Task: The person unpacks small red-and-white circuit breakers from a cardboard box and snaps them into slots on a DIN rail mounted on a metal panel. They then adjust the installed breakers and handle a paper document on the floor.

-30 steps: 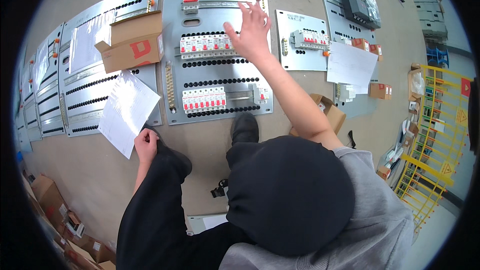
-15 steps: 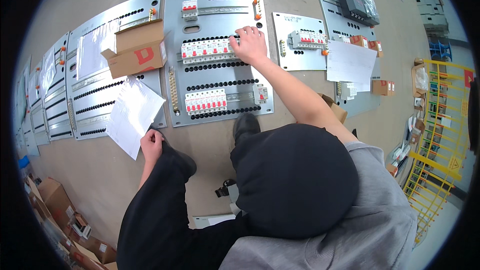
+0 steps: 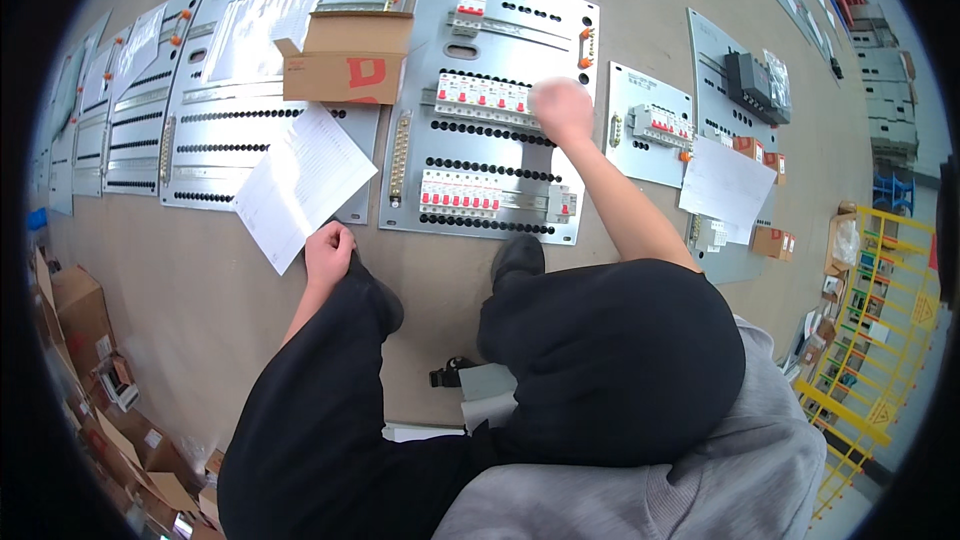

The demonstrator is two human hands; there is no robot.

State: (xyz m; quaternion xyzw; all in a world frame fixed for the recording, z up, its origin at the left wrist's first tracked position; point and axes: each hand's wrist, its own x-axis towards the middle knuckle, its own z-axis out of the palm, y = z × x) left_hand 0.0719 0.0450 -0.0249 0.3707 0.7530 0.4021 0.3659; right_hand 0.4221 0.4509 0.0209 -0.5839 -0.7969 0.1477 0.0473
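My left hand (image 3: 328, 252) is closed at the lower edge of a printed paper sheet (image 3: 300, 185), its fingers curled on that edge. The sheet slants across the corner of a neighbouring panel. My right hand (image 3: 563, 112), smeared by motion, is at the right end of the middle row of circuit breakers (image 3: 484, 98); its fingers cannot be made out. These white breakers with red levers sit on a grey metal mounting panel (image 3: 480, 148). Below them is a second breaker row (image 3: 460, 194), with a single breaker (image 3: 562, 204) to its right. Another small breaker (image 3: 468, 14) sits near the top.
An open cardboard box (image 3: 345, 77) rests on the panel to the left. More panels lie right, one with a black device (image 3: 750, 85) and a paper sheet (image 3: 727, 190). My shoe (image 3: 518, 258) is near the panel's front edge. A yellow rack (image 3: 870, 320) stands far right.
The view has shifted, so the panels appear farther right. My right hand, earlier spread over the right end of the middle breaker row, is now blurred there. My left hand stays at the sheet.
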